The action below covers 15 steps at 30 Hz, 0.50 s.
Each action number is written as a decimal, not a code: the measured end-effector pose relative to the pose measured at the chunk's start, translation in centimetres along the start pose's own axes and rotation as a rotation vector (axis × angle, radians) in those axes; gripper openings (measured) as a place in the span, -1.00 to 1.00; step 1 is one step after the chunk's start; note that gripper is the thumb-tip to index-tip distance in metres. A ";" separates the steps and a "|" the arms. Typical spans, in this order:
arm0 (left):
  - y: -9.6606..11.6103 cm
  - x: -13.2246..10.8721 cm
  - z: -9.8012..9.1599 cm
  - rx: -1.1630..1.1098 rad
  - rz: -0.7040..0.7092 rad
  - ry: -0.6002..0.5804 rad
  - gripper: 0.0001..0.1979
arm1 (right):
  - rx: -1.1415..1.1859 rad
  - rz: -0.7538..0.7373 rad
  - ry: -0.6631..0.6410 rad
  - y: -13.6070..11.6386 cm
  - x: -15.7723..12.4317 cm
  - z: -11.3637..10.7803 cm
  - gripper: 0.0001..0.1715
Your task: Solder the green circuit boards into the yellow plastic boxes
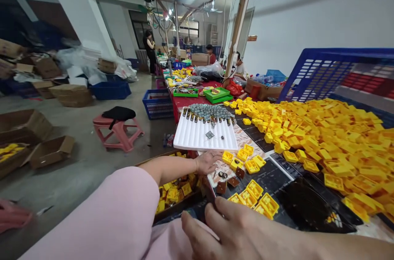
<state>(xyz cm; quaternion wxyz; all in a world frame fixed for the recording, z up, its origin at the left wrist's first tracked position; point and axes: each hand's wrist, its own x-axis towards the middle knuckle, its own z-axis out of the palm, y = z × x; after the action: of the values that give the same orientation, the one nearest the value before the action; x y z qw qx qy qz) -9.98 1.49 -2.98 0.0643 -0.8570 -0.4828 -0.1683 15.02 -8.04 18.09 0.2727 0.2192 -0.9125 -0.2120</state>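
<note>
My left hand [209, 163] rests at the table's edge, its fingers stretched towards a small group of yellow plastic cases [252, 165]. My right hand [234, 229] is large in the foreground, fingers apart and loosely bent, with no object visible in it. Beyond its fingertips lie brown square pieces [221, 188] and small round dark parts [223, 174]. More open yellow cases [255, 189] sit just past its knuckles. A white ribbed foam tray [197, 139] behind my left hand carries many small parts in clear wrapping [206, 111] and one loose square piece [209, 134].
A big heap of yellow cases [308, 128] spills from a tipped blue crate [298, 75] at right. Below the table edge is a box of yellow parts [175, 192]. Green trays [218, 95], a pink stool [118, 128] and several people [150, 51] are farther off.
</note>
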 end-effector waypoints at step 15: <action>-1.3 -0.2 2.1 -0.341 -0.080 -0.048 -0.47 | 0.344 0.080 -0.372 -5.5 0.1 -0.6 -0.47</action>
<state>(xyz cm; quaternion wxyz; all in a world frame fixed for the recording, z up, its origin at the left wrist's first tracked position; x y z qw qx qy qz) -10.69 2.60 -5.02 -0.1002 -0.8393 -0.4823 -0.2299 16.92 -12.72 15.81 0.0673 0.1831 -0.9776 -0.0794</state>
